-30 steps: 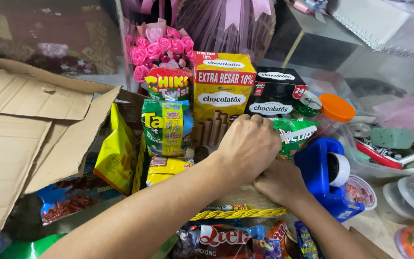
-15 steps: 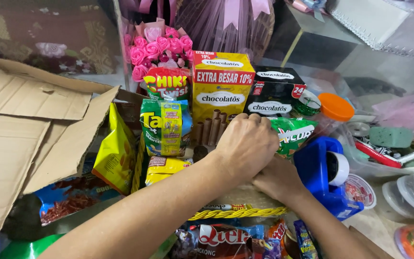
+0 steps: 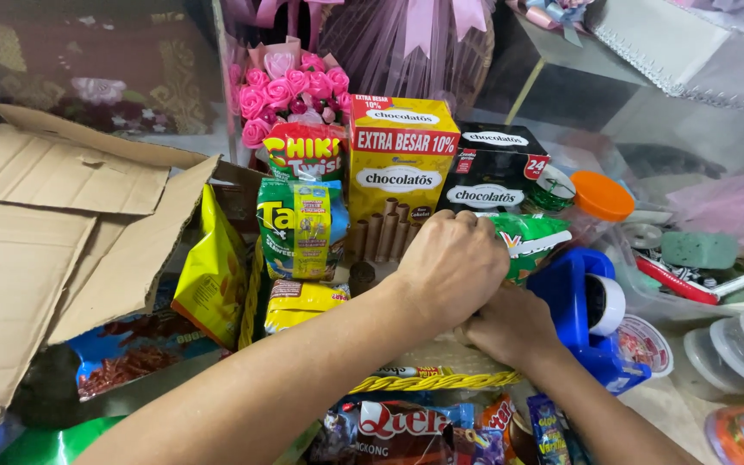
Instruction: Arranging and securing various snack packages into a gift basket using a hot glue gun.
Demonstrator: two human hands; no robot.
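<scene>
Left hand [image 3: 451, 265] curled into a loose fist, knuckles up, pressed against green foil snack packet [image 3: 527, 241]; fingertips hidden, so grasp itself impossible to confirm. Right hand [image 3: 510, 325] tucked directly under left hand, fingers folded out of sight, contents unreadable. Both probably bracing or tucking packet upright into the arrangement.

Packet sits just right of tall yellow-and-red cardboard wafer-stick box [image 3: 399, 164], low against it, partly covered by left hand. Black cardboard box [image 3: 494, 172] touching yellow box on its right, both upright, fronts forward, seemingly for display. Green-and-yellow snack bag [image 3: 300, 226] left of yellow box, leaning upright; red-topped snack bag [image 3: 305, 151] above it. Pink fabric rose bunch [image 3: 282, 84] behind, up-left of yellow box. Blue plastic tape dispenser [image 3: 580, 303] down-right of yellow box, beside right hand. Orange-lidded clear jar [image 3: 600, 200] right of black box. Flattened brown cardboard carton [image 3: 53, 232] far left. Yellow woven basket rim [image 3: 428, 379] below hands, mostly covered; basket interior unseen. Bottom packets cut off by frame.
</scene>
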